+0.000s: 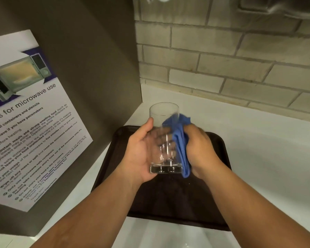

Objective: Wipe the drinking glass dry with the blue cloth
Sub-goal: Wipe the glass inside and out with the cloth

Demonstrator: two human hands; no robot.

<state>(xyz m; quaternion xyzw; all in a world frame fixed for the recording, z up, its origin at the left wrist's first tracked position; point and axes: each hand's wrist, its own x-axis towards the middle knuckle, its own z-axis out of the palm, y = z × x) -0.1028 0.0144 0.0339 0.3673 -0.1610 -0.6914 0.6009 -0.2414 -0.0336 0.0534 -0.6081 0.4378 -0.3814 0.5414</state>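
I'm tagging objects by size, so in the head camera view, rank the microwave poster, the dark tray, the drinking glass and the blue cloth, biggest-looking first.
1. microwave poster, though nearer the camera
2. dark tray
3. drinking glass
4. blue cloth, bunched and partly hidden

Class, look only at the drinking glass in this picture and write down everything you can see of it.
The drinking glass is a clear, straight-sided tumbler with a thick, heavy base and an open rim at the top. It looks empty. It is held upright, tilted slightly, above a dark brown tray, not resting on it. The left hand wraps its left side in a firm grip, while the right hand presses the blue cloth against its right side.
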